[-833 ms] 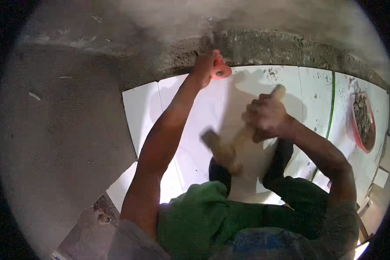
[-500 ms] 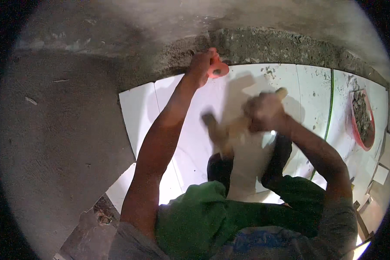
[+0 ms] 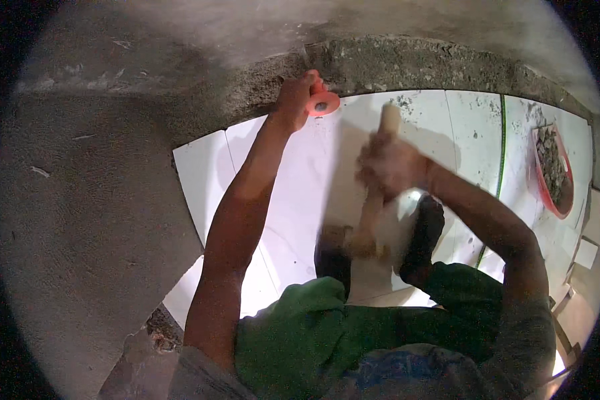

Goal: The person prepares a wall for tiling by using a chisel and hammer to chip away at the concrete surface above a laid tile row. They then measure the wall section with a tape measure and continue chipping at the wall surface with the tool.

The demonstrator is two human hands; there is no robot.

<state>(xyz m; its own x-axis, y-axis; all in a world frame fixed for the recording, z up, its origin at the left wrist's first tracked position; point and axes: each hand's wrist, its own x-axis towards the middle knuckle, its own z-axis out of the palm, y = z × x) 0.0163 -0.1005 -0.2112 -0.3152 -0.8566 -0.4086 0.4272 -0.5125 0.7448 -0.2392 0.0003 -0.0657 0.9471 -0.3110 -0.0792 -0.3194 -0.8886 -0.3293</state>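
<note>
My left hand is closed around a chisel with a round orange hand guard, at the far edge of the white floor tiles. The chisel's tip is hidden from me. In my closed right hand is a hammer with a pale wooden handle, held over the tiles in front of my knees. Motion blurs the hammer's head, which is nearest my body, while the handle's end points away from me.
A rough strip of broken mortar runs along the wall beyond the tiles. To the right, a red basin full of rubble stands on the tiles. Between it and me lies a green line. Bare concrete spreads at left.
The hammer has swung round, its head coming down toward my body and its handle turning more upright. My left hand still holds the chisel at the tile edge. The view has shifted slightly.
</note>
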